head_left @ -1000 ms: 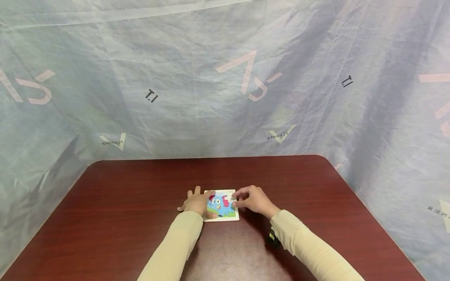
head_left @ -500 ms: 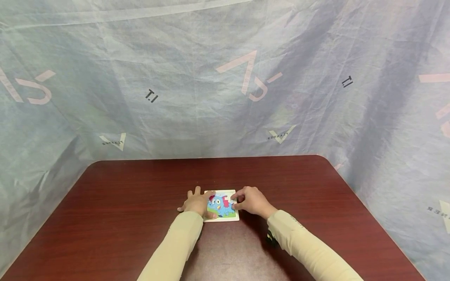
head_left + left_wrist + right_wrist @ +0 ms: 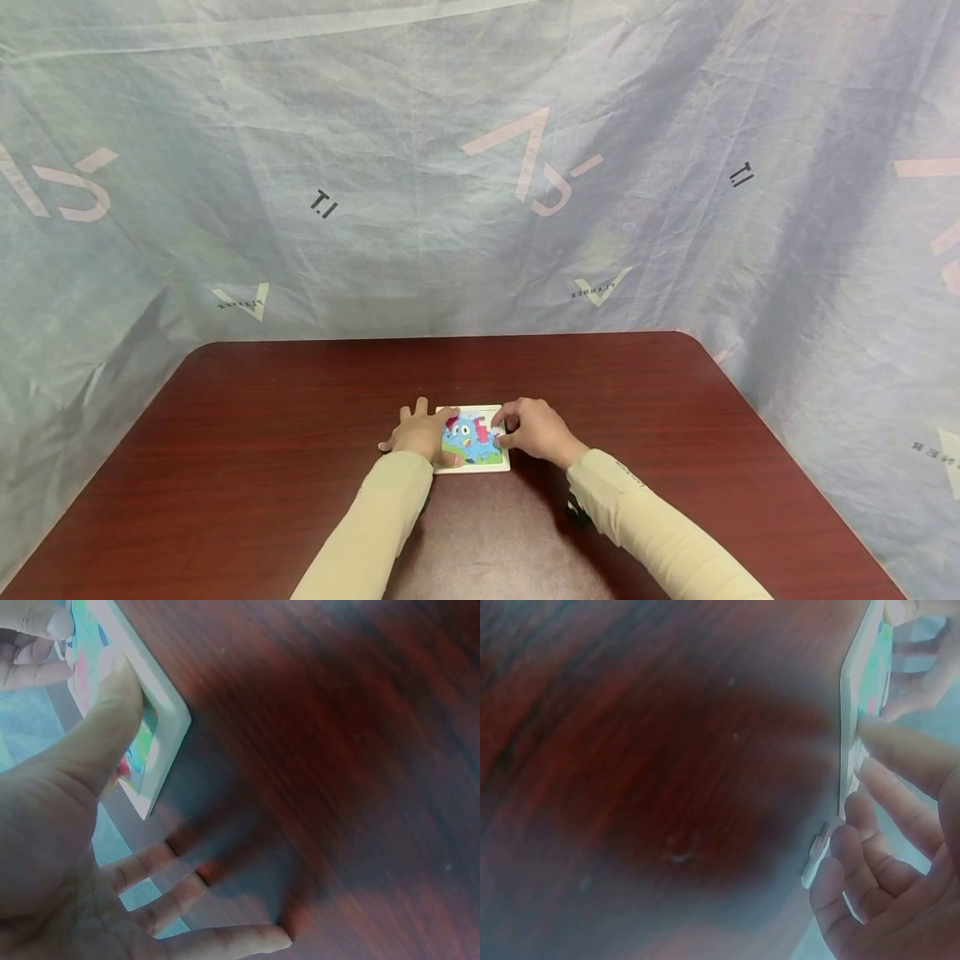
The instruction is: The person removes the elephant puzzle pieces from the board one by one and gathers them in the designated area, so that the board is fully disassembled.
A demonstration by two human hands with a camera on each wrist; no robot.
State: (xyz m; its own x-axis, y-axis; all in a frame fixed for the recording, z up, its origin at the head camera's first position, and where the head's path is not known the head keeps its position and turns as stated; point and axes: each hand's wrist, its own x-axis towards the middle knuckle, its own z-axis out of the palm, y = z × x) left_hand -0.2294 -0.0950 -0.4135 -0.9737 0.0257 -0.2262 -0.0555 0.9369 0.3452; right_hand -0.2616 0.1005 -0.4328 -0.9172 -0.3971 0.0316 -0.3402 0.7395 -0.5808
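Note:
A wooden jigsaw puzzle (image 3: 480,454) lies flat on the table in a pale frame, showing a blue cartoon animal with pink parts over green ground. White backing shows at its upper right. My left hand (image 3: 416,433) spreads over its left side; in the left wrist view the thumb (image 3: 120,686) presses the picture while other fingertips touch the table. At the right edge my right hand (image 3: 536,429) has thumb and forefinger pinching a small puzzle piece (image 3: 495,431), mostly hidden. Another loose piece (image 3: 817,855) appears beside the frame under the curled fingers in the right wrist view.
The dark red wooden table (image 3: 300,392) has rounded far corners. A grey printed cloth (image 3: 420,208) hangs behind it and along both sides.
My right hand has shifted slightly left onto the puzzle's right edge, and its thumb and forefinger have drawn closer together. The left hand and the frame stay put.

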